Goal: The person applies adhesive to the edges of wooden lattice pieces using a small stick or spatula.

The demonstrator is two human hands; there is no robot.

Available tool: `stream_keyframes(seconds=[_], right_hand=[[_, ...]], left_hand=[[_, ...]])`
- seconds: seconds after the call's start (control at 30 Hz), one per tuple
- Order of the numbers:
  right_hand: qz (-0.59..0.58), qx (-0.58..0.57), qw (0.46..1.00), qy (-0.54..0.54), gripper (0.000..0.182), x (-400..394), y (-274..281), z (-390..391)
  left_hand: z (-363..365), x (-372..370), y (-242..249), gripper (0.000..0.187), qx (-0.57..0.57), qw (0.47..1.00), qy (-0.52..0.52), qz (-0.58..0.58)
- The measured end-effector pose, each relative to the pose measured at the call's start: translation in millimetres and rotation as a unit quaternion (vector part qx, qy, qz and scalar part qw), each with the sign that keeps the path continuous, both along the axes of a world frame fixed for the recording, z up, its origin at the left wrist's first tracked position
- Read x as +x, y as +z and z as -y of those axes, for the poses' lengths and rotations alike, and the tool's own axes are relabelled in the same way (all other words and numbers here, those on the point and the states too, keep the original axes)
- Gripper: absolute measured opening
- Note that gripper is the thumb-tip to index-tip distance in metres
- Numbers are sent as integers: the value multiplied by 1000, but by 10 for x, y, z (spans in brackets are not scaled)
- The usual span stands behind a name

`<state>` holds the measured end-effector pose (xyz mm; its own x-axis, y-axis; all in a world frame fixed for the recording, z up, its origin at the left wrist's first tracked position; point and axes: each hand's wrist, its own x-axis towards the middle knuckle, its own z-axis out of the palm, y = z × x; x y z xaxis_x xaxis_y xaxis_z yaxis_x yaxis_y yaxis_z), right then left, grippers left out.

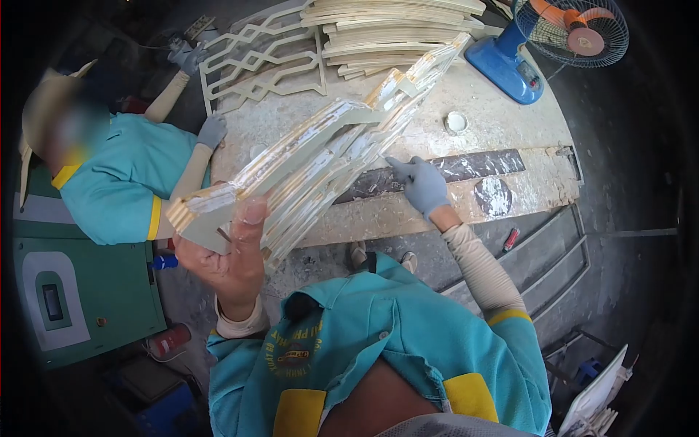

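My bare left hand [233, 251] grips the near end of a stack of zigzag wooden pieces [313, 156], thumb on top. The stack is held up at a slant above the table, and its edges carry white smears. My right hand [422, 186], in a grey glove, is near the middle of the stack's right side, index finger stretched towards it. Beneath that hand lies a dark strip [473, 166] with white smears. A small cup of white paste [456, 123] stands beyond it, and a round white-smeared patch [494, 197] is to the right.
A co-worker [131, 171] in teal leans at the table's left side, with gloved hands by a lattice frame [266, 62]. Curved wooden slats [393, 33] are piled at the back. A blue fan [513, 69] stands back right. Metal frames [568, 269] lie on the floor at right.
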<state>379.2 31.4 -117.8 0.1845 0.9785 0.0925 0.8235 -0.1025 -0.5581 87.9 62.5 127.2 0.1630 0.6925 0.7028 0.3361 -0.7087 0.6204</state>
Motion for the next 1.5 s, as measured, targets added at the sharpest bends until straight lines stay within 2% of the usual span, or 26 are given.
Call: stream_keyframes(seconds=[0.1,0.23,0.3,0.33,0.4,0.43,0.57,0.67,0.73,0.77,0.83,0.87,0.93,0.97,1.0,1.03,1.07,1.13,1.17,1.2,1.27,1.33,1.37,1.4,1.47,1.5], right_hand=[[-9,-22,996,-88,55,82,46,-153],[-5,-38,997,-61,47,-136,71,-100],[-21,0,1000,-22,51,-139,12,3],[-29,20,999,-4,53,-127,8,28],[-38,4,998,-57,51,-31,126,-55],[-47,-13,993,-107,49,-17,188,-89],[39,-36,994,-93,46,-170,120,-113],[-36,5,999,-25,42,-191,79,61],[-142,34,989,7,28,10,-52,141],[-140,35,989,10,28,86,-75,198],[-325,-31,941,-88,19,134,-33,355],[-322,-28,942,-87,19,135,23,419],[-570,-40,786,-235,32,113,202,599],[-571,-37,784,-239,32,110,233,650],[-627,-18,737,-252,33,107,255,708],[-679,2,685,-264,33,117,277,758],[-678,7,684,-269,33,141,306,801],[-754,99,615,-208,36,199,342,870],[-804,178,556,-114,41,288,270,904],[-806,233,531,-120,41,346,350,959],[-755,304,503,-292,41,339,829,954],[-759,339,531,-165,41,560,793,1218],[-778,335,532,-22,44,666,819,1359],[-704,335,526,-340,50,361,1485,1209],[-705,348,614,-72,58,712,1218,1478],[-702,342,625,-11,59,756,1325,1503]], left_hand=[[7,51,51,34,-16,1000,-5,0],[-68,49,2,33,58,997,-45,27],[21,10,102,19,-58,997,-40,16],[29,29,121,19,-58,997,-43,16],[41,78,147,19,-104,992,-47,53],[34,90,149,19,-103,992,-50,52],[-10,70,123,21,-37,998,-51,15],[-23,84,165,24,-64,996,-50,22],[-67,82,172,26,-87,994,-45,42],[-119,45,151,36,-77,996,-29,30],[-142,37,158,51,-78,996,-7,39],[-170,15,151,51,-75,996,-8,42],[-272,-129,88,50,-127,987,-21,100],[-345,-193,64,50,-130,987,-18,97],[-407,-209,57,50,-131,987,-25,95],[-480,-191,53,50,-177,971,-49,151],[-545,-159,52,49,-224,950,-74,206],[-680,-79,8,48,-268,932,-104,220],[-793,-24,-81,47,-315,910,-119,242],[-904,46,-172,46,-358,885,-131,266],[-1108,181,-348,44,-398,863,-143,277],[-1282,283,-549,42,-439,837,-154,289],[-1366,323,-653,41,-477,812,-177,286],[-1448,361,-775,40,-515,785,-199,282],[-1694,463,-1043,39,-544,767,-216,264],[-1792,508,-1162,39,-567,751,-235,244]])
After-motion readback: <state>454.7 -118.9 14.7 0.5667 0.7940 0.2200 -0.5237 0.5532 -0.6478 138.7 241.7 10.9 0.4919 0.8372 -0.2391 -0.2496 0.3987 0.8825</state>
